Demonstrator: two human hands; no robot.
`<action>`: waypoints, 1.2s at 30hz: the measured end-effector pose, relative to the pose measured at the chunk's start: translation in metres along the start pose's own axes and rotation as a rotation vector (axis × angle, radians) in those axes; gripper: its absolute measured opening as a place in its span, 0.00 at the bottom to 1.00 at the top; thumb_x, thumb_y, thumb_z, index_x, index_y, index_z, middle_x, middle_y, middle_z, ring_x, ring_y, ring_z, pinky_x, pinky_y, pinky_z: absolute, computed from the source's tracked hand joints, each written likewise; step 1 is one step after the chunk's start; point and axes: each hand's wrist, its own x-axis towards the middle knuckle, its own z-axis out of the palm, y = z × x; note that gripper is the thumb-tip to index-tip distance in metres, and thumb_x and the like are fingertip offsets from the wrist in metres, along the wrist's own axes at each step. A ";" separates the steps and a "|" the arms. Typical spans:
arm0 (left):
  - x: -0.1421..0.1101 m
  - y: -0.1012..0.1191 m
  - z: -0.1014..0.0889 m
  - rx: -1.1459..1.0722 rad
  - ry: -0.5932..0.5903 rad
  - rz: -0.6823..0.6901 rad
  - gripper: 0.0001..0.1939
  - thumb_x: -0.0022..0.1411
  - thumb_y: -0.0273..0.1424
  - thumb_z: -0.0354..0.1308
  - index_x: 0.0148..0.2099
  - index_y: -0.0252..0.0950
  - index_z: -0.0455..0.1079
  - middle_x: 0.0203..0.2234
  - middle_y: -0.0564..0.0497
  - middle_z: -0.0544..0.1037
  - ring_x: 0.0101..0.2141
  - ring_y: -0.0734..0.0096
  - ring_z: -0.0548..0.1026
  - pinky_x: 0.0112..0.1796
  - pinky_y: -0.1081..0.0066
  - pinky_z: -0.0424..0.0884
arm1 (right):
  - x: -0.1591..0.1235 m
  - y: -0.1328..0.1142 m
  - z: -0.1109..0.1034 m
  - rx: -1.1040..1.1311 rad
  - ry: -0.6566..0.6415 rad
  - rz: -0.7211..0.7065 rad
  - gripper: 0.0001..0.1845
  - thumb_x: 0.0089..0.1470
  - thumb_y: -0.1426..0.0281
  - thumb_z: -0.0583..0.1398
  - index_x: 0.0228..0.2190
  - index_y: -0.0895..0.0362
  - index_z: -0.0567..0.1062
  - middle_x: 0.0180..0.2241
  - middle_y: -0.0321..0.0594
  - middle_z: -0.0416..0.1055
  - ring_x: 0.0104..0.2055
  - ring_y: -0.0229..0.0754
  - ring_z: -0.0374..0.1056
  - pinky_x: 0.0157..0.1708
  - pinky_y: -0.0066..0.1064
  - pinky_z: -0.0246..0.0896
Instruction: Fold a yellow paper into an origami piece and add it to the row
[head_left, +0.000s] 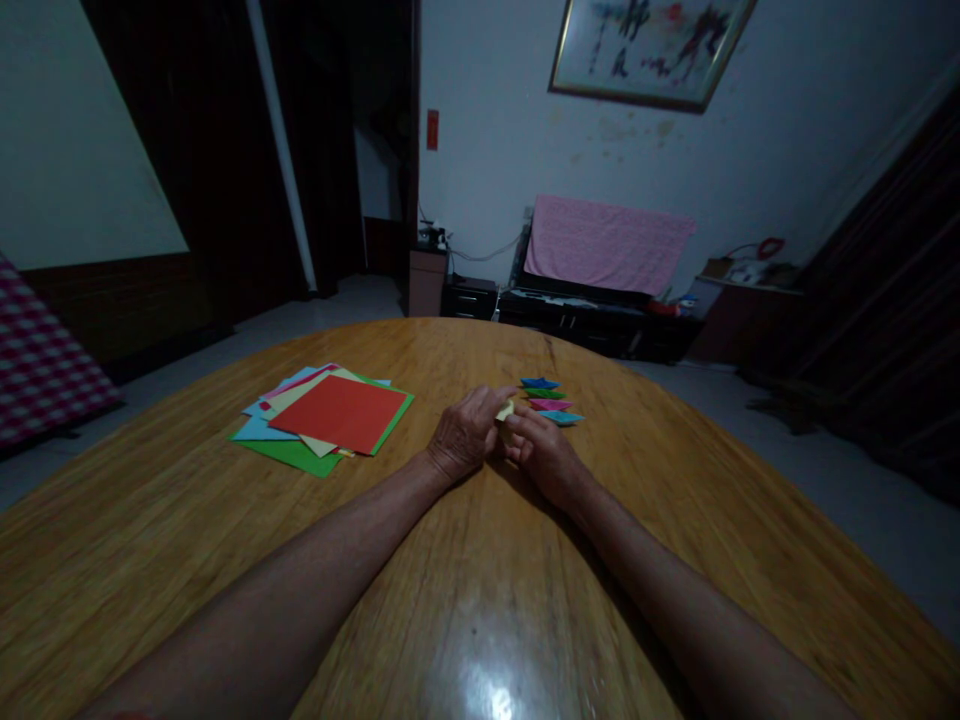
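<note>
"Holding what, those two hands?"

"A small pale yellow piece of folded paper (505, 411). The left hand (463, 432) and the right hand (551, 455) meet around it, both pinching it with their fingers. The left thumb is too hidden to make out."

"Where is that, exactly?"

"Over the middle of the round, glossy wooden table (420, 560), between the fingertips. I cannot tell whether it touches the wood."

"And those bright shapes beside the right hand?"

"Four pointed, folded paper pieces in a row, just beyond its fingers. Dark blue (540, 383) is the farthest, then the green one (544, 394), the pink one (550, 405) and, nearest, the light blue one (561, 418)."

"What's on the left?"

"A loose, fanned stack of coloured paper sheets (292, 452), well apart from the hands. An orange-red square sheet (341, 412) lies on top, with green, blue, cream and pink edges poking out."

"Anything at the far side of the room?"

"A pink towel (607, 245) draped above a low black cabinet (570, 315), and a framed picture (649, 50) on the wall."
</note>
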 end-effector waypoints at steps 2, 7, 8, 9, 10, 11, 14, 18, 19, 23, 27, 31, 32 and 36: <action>0.000 0.000 0.000 0.005 -0.028 -0.041 0.23 0.57 0.23 0.47 0.55 0.36 0.63 0.38 0.47 0.73 0.38 0.66 0.72 0.38 0.69 0.70 | 0.000 0.001 0.000 -0.016 0.007 -0.011 0.11 0.46 0.66 0.63 0.35 0.54 0.74 0.30 0.35 0.72 0.30 0.37 0.68 0.33 0.30 0.63; -0.001 -0.002 -0.002 -0.051 -0.119 -0.124 0.23 0.55 0.25 0.49 0.55 0.34 0.62 0.43 0.44 0.74 0.41 0.64 0.72 0.42 0.67 0.71 | 0.002 0.004 0.000 -0.085 0.068 -0.043 0.12 0.44 0.66 0.63 0.34 0.56 0.73 0.28 0.35 0.71 0.27 0.36 0.66 0.30 0.30 0.62; -0.001 -0.003 -0.003 -0.080 -0.129 -0.124 0.23 0.55 0.25 0.49 0.55 0.34 0.63 0.44 0.44 0.74 0.42 0.64 0.72 0.42 0.66 0.70 | 0.002 0.004 0.000 -0.099 0.092 -0.049 0.13 0.44 0.66 0.64 0.34 0.56 0.73 0.29 0.35 0.71 0.28 0.37 0.66 0.30 0.30 0.62; -0.001 -0.003 -0.004 -0.113 -0.138 -0.119 0.23 0.55 0.25 0.49 0.54 0.34 0.63 0.44 0.44 0.74 0.42 0.64 0.73 0.43 0.66 0.70 | 0.003 0.005 0.000 -0.111 0.121 -0.056 0.14 0.43 0.65 0.64 0.35 0.56 0.73 0.29 0.36 0.72 0.28 0.37 0.66 0.30 0.30 0.62; -0.001 -0.004 -0.005 -0.150 -0.142 -0.109 0.22 0.55 0.25 0.49 0.54 0.35 0.63 0.44 0.45 0.74 0.42 0.64 0.73 0.43 0.66 0.70 | 0.003 0.005 0.000 -0.125 0.150 -0.065 0.15 0.43 0.65 0.64 0.35 0.56 0.73 0.30 0.36 0.72 0.28 0.37 0.67 0.30 0.30 0.62; -0.001 -0.004 -0.006 -0.190 -0.146 -0.095 0.22 0.54 0.25 0.50 0.53 0.34 0.64 0.44 0.45 0.74 0.42 0.64 0.73 0.43 0.66 0.70 | 0.004 0.006 0.000 -0.144 0.179 -0.079 0.16 0.42 0.65 0.64 0.36 0.56 0.73 0.31 0.36 0.72 0.29 0.37 0.67 0.30 0.30 0.62; 0.002 -0.007 -0.009 -0.310 -0.163 -0.065 0.23 0.51 0.23 0.51 0.51 0.33 0.67 0.42 0.45 0.75 0.41 0.65 0.73 0.44 0.67 0.69 | 0.005 0.007 -0.001 -0.238 0.231 -0.134 0.16 0.42 0.66 0.64 0.35 0.57 0.73 0.30 0.37 0.72 0.28 0.37 0.66 0.29 0.30 0.62; 0.007 -0.010 -0.016 -0.497 -0.255 -0.231 0.23 0.47 0.23 0.52 0.48 0.32 0.70 0.40 0.46 0.77 0.39 0.66 0.74 0.42 0.68 0.70 | 0.006 0.007 -0.001 -0.333 0.263 -0.184 0.16 0.40 0.67 0.63 0.35 0.56 0.70 0.29 0.36 0.72 0.27 0.37 0.66 0.27 0.29 0.62; 0.008 -0.010 -0.018 -0.550 -0.277 -0.314 0.23 0.46 0.23 0.52 0.47 0.32 0.71 0.39 0.47 0.78 0.39 0.66 0.74 0.41 0.69 0.70 | 0.005 0.007 -0.001 -0.344 0.266 -0.185 0.17 0.40 0.67 0.63 0.36 0.56 0.70 0.29 0.35 0.72 0.27 0.37 0.66 0.27 0.30 0.62; 0.014 -0.006 -0.028 -0.708 -0.321 -0.584 0.21 0.44 0.21 0.49 0.40 0.33 0.75 0.31 0.51 0.79 0.33 0.71 0.74 0.34 0.74 0.69 | 0.005 0.007 -0.001 -0.372 0.267 -0.172 0.20 0.40 0.67 0.63 0.39 0.55 0.68 0.30 0.36 0.72 0.28 0.39 0.67 0.28 0.31 0.63; 0.017 -0.001 -0.032 -0.777 -0.306 -0.720 0.16 0.44 0.22 0.50 0.34 0.33 0.76 0.23 0.54 0.75 0.25 0.76 0.71 0.27 0.79 0.66 | 0.005 0.008 -0.002 -0.367 0.276 -0.167 0.20 0.40 0.67 0.63 0.38 0.55 0.69 0.31 0.37 0.72 0.28 0.39 0.67 0.29 0.32 0.63; 0.016 -0.001 -0.026 -0.829 -0.304 -0.767 0.08 0.46 0.26 0.54 0.28 0.33 0.74 0.18 0.55 0.71 0.21 0.78 0.68 0.23 0.79 0.62 | 0.006 0.009 -0.005 -0.363 0.263 -0.166 0.20 0.40 0.66 0.64 0.39 0.55 0.69 0.30 0.36 0.72 0.28 0.39 0.67 0.29 0.31 0.63; 0.015 -0.001 -0.024 -0.844 -0.298 -0.780 0.06 0.46 0.27 0.55 0.27 0.33 0.73 0.17 0.56 0.71 0.20 0.79 0.67 0.22 0.79 0.61 | 0.006 0.009 -0.005 -0.359 0.256 -0.168 0.20 0.41 0.66 0.64 0.39 0.55 0.69 0.30 0.36 0.72 0.28 0.39 0.68 0.29 0.31 0.63; 0.015 -0.003 -0.021 -0.890 -0.290 -0.863 0.04 0.47 0.28 0.55 0.26 0.34 0.70 0.13 0.57 0.68 0.15 0.80 0.63 0.18 0.79 0.57 | 0.005 0.004 -0.004 -0.317 0.262 -0.141 0.17 0.42 0.66 0.63 0.37 0.56 0.71 0.30 0.37 0.72 0.28 0.38 0.67 0.29 0.30 0.62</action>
